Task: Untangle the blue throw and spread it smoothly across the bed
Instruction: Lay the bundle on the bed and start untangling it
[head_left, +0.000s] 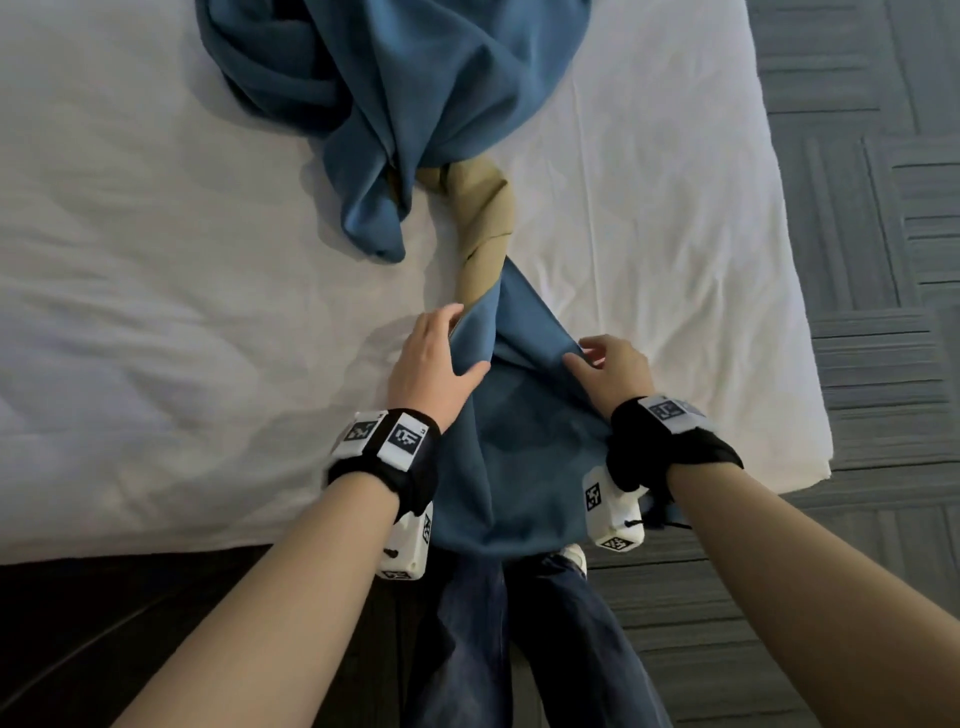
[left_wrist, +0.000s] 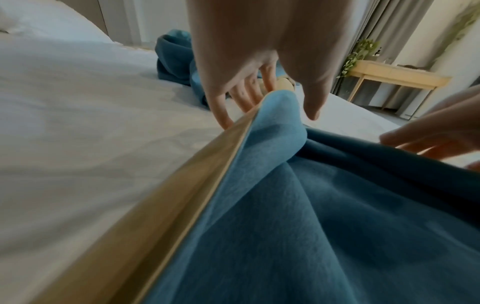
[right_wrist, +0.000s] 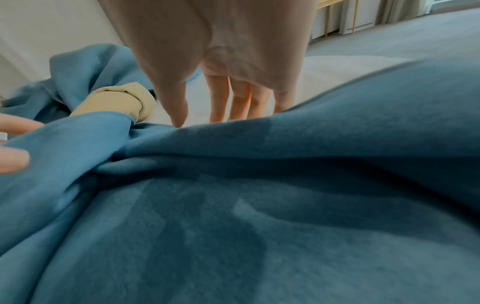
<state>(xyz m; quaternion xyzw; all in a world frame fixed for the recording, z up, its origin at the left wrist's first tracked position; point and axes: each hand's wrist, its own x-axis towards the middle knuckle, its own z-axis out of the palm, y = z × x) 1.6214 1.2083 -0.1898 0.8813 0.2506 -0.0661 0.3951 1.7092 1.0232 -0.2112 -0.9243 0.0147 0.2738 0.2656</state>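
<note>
While blue throw (head_left: 519, 457) lies near-edge on bed (head_left: 156, 260), tan twist (head_left: 483, 223) knots it to far heap; left hand (head_left: 431, 358) and right hand (head_left: 613, 369) pinch its edges; carpet (head_left: 883, 208) right.

Bed with a white sheet, blue throw lying on it

The bed (head_left: 156, 312) wears a creased white sheet; the throw (head_left: 395, 78) lies bunched at 12 o'clock, its tan underside twisted into a rope at centre, the near end draping over the bed's 6 o'clock edge above grey patterned floor (head_left: 883, 260).
</note>
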